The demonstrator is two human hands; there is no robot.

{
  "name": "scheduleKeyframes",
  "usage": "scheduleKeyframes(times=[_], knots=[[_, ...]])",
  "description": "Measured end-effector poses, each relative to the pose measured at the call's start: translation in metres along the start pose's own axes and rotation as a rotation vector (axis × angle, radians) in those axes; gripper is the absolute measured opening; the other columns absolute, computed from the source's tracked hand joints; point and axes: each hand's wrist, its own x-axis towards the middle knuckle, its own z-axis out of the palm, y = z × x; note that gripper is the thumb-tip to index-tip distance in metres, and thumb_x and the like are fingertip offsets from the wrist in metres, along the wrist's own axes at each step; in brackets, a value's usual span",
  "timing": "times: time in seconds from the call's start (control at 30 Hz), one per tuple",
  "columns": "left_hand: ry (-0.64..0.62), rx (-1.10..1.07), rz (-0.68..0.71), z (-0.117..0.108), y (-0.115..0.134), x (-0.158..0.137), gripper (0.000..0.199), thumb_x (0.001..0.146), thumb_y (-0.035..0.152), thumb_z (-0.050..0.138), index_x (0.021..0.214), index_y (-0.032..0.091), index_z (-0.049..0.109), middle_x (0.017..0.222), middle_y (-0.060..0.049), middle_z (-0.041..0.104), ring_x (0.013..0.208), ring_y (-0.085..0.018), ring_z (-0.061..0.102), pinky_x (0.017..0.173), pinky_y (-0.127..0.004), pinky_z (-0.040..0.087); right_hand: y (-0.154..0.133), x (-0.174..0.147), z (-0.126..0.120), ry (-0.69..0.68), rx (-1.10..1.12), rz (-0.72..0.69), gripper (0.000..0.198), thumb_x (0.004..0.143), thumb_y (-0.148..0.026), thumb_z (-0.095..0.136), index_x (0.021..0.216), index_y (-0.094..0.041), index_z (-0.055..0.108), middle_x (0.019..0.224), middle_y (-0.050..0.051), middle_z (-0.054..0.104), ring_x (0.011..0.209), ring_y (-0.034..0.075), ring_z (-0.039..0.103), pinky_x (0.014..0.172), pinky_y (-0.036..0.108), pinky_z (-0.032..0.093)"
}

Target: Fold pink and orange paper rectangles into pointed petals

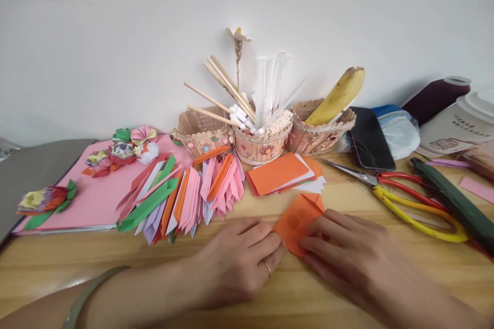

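An orange sheet of paper [294, 226] lies on the table between my hands, with a fold at its upper right corner. My left hand [241, 257] has its fingers together, pinching the left corner of the sheet; its thumb is hidden. Across the right side of the sheet, my right hand [347, 247] is closed on the paper, its fingertips pressing near the middle and lower edge. Just behind are stacked paper pieces [280, 172], orange on top. Left of that stack stands a row of folded paper strips [185, 198] in pink, orange, green, purple and white.
Three decorated baskets [262, 150] stand along the wall, holding sticks, clear tubes and a banana [337, 95]. To the right lie scissors [417, 205], a dark green cutter [455, 205] and a phone [370, 139]. Paper flowers [123, 149] rest on a pink sheet [92, 205] at left.
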Motion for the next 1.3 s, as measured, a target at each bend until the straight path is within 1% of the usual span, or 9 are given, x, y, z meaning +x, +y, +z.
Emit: scheduleKeyframes(times=[0.1, 0.23, 0.33, 0.43, 0.7, 0.9, 1.1, 1.2, 1.3], knots=[[-0.009, -0.004, 0.017, -0.002, 0.0, 0.001, 0.031, 0.097, 0.011, 0.032, 0.101, 0.007, 0.062, 0.095, -0.008, 0.066, 0.087, -0.018, 0.059, 0.08, -0.032, 0.05, 0.001, -0.001, 0.004, -0.036, 0.114, 0.076, 0.02, 0.093, -0.021, 0.045, 0.078, -0.021, 0.059, 0.076, 0.001, 0.058, 0.069, 0.015, 0.053, 0.06, 0.029, 0.039], [-0.005, 0.005, 0.021, -0.003, 0.0, 0.001, 0.029, 0.096, 0.01, 0.034, 0.101, 0.007, 0.062, 0.094, -0.008, 0.065, 0.088, -0.019, 0.059, 0.082, -0.032, 0.05, 0.002, -0.002, 0.012, -0.065, 0.274, 0.269, 0.015, 0.091, -0.021, 0.048, 0.079, -0.022, 0.058, 0.08, 0.001, 0.059, 0.072, 0.015, 0.056, 0.062, 0.027, 0.042], [-0.006, 0.02, 0.036, -0.001, 0.001, 0.0, 0.027, 0.095, 0.01, 0.036, 0.1, 0.007, 0.062, 0.093, -0.009, 0.065, 0.089, -0.019, 0.059, 0.083, -0.033, 0.05, 0.001, -0.001, 0.017, -0.06, 0.292, 0.378, 0.016, 0.088, -0.021, 0.049, 0.073, -0.021, 0.054, 0.076, 0.001, 0.058, 0.068, 0.015, 0.056, 0.059, 0.027, 0.042], [-0.03, 0.039, 0.039, 0.002, 0.002, -0.002, 0.022, 0.094, 0.012, 0.041, 0.097, 0.009, 0.062, 0.092, -0.009, 0.064, 0.089, -0.018, 0.059, 0.082, -0.032, 0.05, -0.001, 0.001, 0.02, -0.043, 0.249, 0.405, 0.018, 0.086, -0.02, 0.048, 0.068, -0.02, 0.05, 0.071, 0.001, 0.057, 0.063, 0.015, 0.055, 0.055, 0.026, 0.04], [-0.053, -0.016, 0.005, 0.004, 0.003, -0.003, 0.019, 0.093, 0.012, 0.043, 0.09, 0.01, 0.062, 0.088, -0.009, 0.063, 0.088, -0.017, 0.058, 0.079, -0.031, 0.052, -0.004, 0.003, 0.022, -0.029, 0.205, 0.427, 0.018, 0.084, -0.02, 0.049, 0.066, -0.02, 0.048, 0.068, 0.0, 0.056, 0.06, 0.014, 0.053, 0.053, 0.026, 0.038], [-0.077, -0.027, -0.024, -0.004, 0.003, 0.005, 0.031, 0.097, 0.012, 0.029, 0.109, 0.006, 0.057, 0.087, -0.009, 0.061, 0.084, -0.019, 0.058, 0.073, -0.032, 0.053, -0.003, 0.004, 0.023, -0.029, 0.184, 0.435, 0.018, 0.083, -0.019, 0.05, 0.066, -0.021, 0.048, 0.068, 0.0, 0.056, 0.06, 0.014, 0.053, 0.052, 0.026, 0.037], [-0.152, -0.005, -0.079, 0.006, 0.008, 0.0, 0.02, 0.097, 0.019, 0.04, 0.11, 0.012, 0.053, 0.093, -0.005, 0.059, 0.09, -0.019, 0.058, 0.078, -0.033, 0.051, 0.001, 0.002, 0.021, -0.05, 0.196, 0.44, 0.011, 0.082, -0.017, 0.054, 0.073, -0.021, 0.049, 0.069, -0.001, 0.056, 0.056, 0.012, 0.051, 0.049, 0.023, 0.036], [-0.155, -0.033, -0.097, 0.011, 0.01, -0.002, 0.019, 0.097, 0.02, 0.041, 0.108, 0.012, 0.053, 0.093, -0.005, 0.058, 0.092, -0.019, 0.057, 0.08, -0.033, 0.05, 0.006, 0.0, 0.017, -0.072, 0.217, 0.363, 0.008, 0.088, -0.018, 0.049, 0.08, -0.021, 0.049, 0.075, 0.0, 0.057, 0.061, 0.012, 0.052, 0.053, 0.023, 0.038], [-0.12, -0.018, -0.103, 0.01, 0.009, -0.002, 0.018, 0.097, 0.02, 0.04, 0.106, 0.013, 0.054, 0.093, -0.005, 0.059, 0.091, -0.018, 0.057, 0.079, -0.032, 0.049, 0.01, 0.001, 0.008, -0.151, 0.192, 0.161, 0.017, 0.092, -0.014, 0.04, 0.082, -0.021, 0.052, 0.081, 0.002, 0.057, 0.067, 0.013, 0.054, 0.058, 0.024, 0.04]])
